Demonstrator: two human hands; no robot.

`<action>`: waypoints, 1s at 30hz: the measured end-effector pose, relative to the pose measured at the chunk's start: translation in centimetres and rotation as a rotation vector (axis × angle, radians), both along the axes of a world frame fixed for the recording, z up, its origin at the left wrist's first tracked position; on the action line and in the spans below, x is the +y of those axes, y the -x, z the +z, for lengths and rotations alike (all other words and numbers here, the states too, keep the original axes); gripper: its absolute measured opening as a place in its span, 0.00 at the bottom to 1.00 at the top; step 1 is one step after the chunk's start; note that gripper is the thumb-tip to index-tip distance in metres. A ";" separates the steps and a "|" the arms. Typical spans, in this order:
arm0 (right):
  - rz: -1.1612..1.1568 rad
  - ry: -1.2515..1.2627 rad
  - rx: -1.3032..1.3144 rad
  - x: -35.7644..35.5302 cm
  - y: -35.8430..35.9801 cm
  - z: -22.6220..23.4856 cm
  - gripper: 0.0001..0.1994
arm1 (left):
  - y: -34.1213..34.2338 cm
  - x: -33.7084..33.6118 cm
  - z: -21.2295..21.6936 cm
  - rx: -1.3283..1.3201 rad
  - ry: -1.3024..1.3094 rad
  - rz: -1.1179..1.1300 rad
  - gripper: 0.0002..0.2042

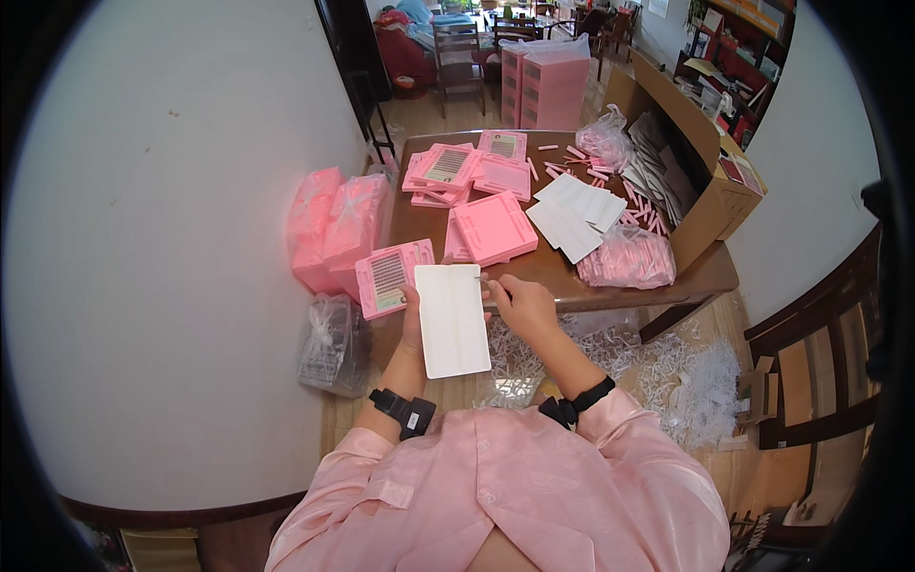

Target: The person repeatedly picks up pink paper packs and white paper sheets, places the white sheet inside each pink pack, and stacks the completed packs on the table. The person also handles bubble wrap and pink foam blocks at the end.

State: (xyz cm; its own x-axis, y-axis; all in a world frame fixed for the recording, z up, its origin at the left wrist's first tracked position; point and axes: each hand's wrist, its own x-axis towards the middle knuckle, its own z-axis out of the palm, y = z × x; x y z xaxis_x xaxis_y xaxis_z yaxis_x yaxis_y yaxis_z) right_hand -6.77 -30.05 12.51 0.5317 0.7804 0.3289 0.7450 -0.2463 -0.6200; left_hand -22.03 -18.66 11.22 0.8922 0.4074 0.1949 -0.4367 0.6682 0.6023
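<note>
A flat white rectangular card or panel [455, 322] is held up in front of my body. My left hand [412, 322] grips it along its left edge, with the thumb showing and the other fingers mostly behind it. At the card's upper right edge, my right hand [524, 303] is closed in a pinch; a small dark bit shows at the fingertips, too small to name. Just beyond the card lies a pink plastic case [495, 229] on the brown table [562, 276]. A pink case with a dark striped insert [393, 277] rests at the table's left corner, near my left hand.
More pink cases [448, 167] are piled at the back. White cards [577, 214], small pink sticks and a bag of pink pieces [626, 257] lie on the right, beside a cardboard box [715, 181]. Bagged pink goods [329, 229] stand left; shredded paper [701, 391] covers the floor.
</note>
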 end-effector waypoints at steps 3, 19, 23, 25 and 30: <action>0.099 0.014 0.051 -0.8 -1.1 -1.1 0.18 | -1.3 0.4 -1.5 0.050 0.019 -0.017 0.52; 0.133 0.380 0.821 -6.0 -20.4 -11.5 0.17 | -15.0 5.4 -3.4 0.676 -1.389 0.131 0.66; 0.175 0.116 1.204 -1.7 -21.3 -11.2 0.11 | -21.3 4.4 -2.1 0.584 -1.743 0.072 0.69; 0.138 0.157 1.198 -1.3 -22.6 -11.7 0.09 | -23.1 4.7 -2.3 0.571 -1.755 0.038 0.68; 0.118 0.165 1.219 0.1 -24.5 -13.4 0.08 | -25.2 5.9 -3.8 0.598 -1.867 -0.017 0.67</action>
State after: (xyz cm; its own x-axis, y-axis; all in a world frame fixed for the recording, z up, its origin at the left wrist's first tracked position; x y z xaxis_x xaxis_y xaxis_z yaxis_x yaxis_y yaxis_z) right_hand 17.69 -29.91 -0.84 0.3455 0.8296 -0.4386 -0.2746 -0.3576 -0.8926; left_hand 3.18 -12.73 7.39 0.9969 0.0754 0.0214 0.0556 -0.8724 0.4856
